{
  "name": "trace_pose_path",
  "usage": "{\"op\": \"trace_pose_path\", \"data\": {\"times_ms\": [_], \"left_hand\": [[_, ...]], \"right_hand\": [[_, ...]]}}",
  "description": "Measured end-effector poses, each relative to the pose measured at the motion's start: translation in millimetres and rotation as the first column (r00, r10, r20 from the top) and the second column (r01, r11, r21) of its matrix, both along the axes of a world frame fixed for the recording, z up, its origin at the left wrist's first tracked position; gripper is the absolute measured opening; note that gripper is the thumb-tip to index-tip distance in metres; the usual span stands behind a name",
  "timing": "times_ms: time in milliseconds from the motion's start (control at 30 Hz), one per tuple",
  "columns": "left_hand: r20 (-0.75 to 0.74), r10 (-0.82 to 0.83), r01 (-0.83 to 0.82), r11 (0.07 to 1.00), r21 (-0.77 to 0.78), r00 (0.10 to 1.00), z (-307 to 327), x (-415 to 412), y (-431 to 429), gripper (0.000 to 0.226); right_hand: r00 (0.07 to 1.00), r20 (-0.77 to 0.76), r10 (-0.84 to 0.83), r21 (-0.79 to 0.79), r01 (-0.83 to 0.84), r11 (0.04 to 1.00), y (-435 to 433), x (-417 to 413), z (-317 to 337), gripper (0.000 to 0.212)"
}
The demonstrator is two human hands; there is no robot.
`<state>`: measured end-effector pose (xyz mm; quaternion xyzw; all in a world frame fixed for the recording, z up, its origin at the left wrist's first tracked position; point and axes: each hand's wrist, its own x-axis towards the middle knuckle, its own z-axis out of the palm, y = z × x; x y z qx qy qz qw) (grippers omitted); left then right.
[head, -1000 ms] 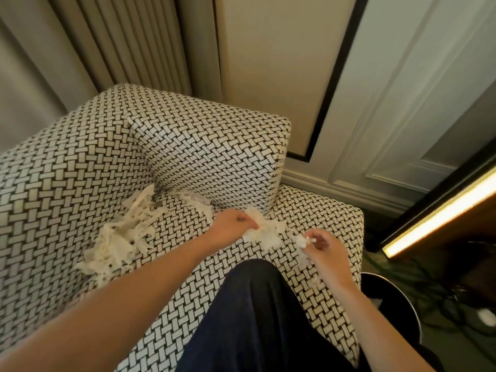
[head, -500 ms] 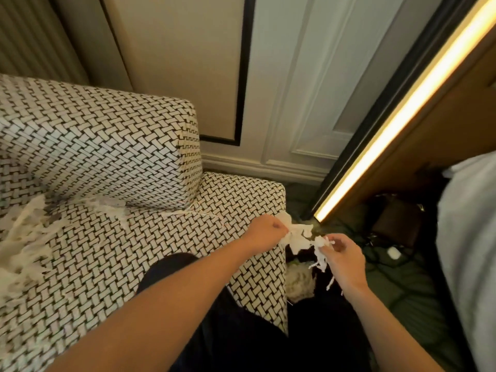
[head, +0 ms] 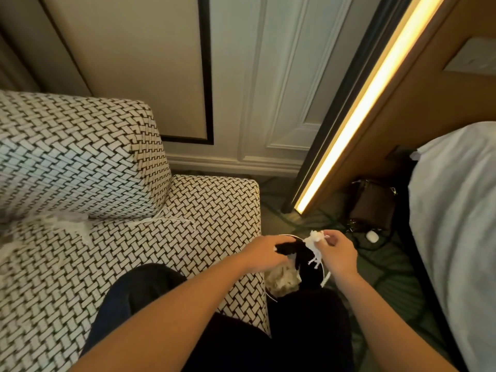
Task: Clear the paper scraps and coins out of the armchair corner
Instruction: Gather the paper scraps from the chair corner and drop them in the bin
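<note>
My right hand (head: 338, 252) pinches a clump of white paper scraps (head: 315, 239), and thin strips dangle from it. It hovers over a black bin (head: 308, 267) that stands on the floor by the armchair's front right corner. More scraps (head: 281, 281) lie inside the bin. My left hand (head: 264, 253) is over the bin's left rim, thumb and fingers apart, with almost nothing in it. Loose scraps (head: 65, 224) remain on the woven black-and-white armchair seat (head: 150, 253) along the arm cushion, plus thin strands (head: 162, 220). No coins are visible.
My knee in dark trousers (head: 139, 294) rests on the seat. A bed with white sheets (head: 456, 224) stands at the right. A lit light strip (head: 357, 108) runs up a wooden panel. A brown bag (head: 371, 208), a white plug (head: 372, 236) and cables lie on the floor.
I turned right, away from the armchair corner. Both hands carried scraps off the seat to above the bin. My left hand has let go of its bunch; my right hand still holds some.
</note>
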<state>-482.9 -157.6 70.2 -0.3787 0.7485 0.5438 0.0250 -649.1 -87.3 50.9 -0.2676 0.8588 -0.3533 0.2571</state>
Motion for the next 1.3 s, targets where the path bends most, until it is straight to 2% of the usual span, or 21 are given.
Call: {"op": "trace_pose_path", "data": {"times_ms": [167, 267, 467, 733, 833, 967, 1167, 1300], "left_hand": [[-0.001, 0.079, -0.079, 0.997, -0.013, 0.997, 4, 14, -13, 0.046], [0.006, 0.123, -0.123, 0.992, -0.037, 0.992, 4, 21, -17, 0.042], [-0.015, 0.187, -0.187, 0.980, -0.062, 0.982, 1, 39, -24, 0.036], [-0.093, 0.306, -0.314, 0.945, -0.087, 0.947, 15, 98, -41, 0.029], [-0.132, 0.387, -0.399, 0.913, -0.081, 0.913, 21, 133, -50, 0.027], [-0.145, 0.529, -0.543, 0.837, -0.076, 0.836, 26, 193, -57, 0.026], [-0.097, 0.668, -0.675, 0.729, -0.115, 0.738, 11, 277, -58, 0.026], [-0.029, 0.724, -0.721, 0.681, -0.128, 0.689, -1, 317, -54, 0.026]], "right_hand": [[0.995, 0.090, 0.029, 0.133, -0.041, 0.990, -7, 0, -3, 0.039], [0.989, 0.142, 0.036, 0.148, -0.058, 0.987, -11, 4, -2, 0.047], [0.986, 0.153, 0.071, 0.064, -0.081, 0.995, -19, 17, 15, 0.037], [0.969, 0.075, 0.236, -0.041, -0.234, 0.971, -56, 76, 48, 0.023], [0.928, 0.099, 0.358, -0.077, -0.351, 0.933, -73, 111, 54, 0.022], [0.826, 0.110, 0.553, -0.111, -0.543, 0.833, -98, 170, 59, 0.014], [0.675, 0.098, 0.731, -0.010, -0.734, 0.679, -124, 244, 41, 0.025], [0.622, 0.124, 0.773, 0.084, -0.783, 0.617, -134, 273, 12, 0.031]]}}
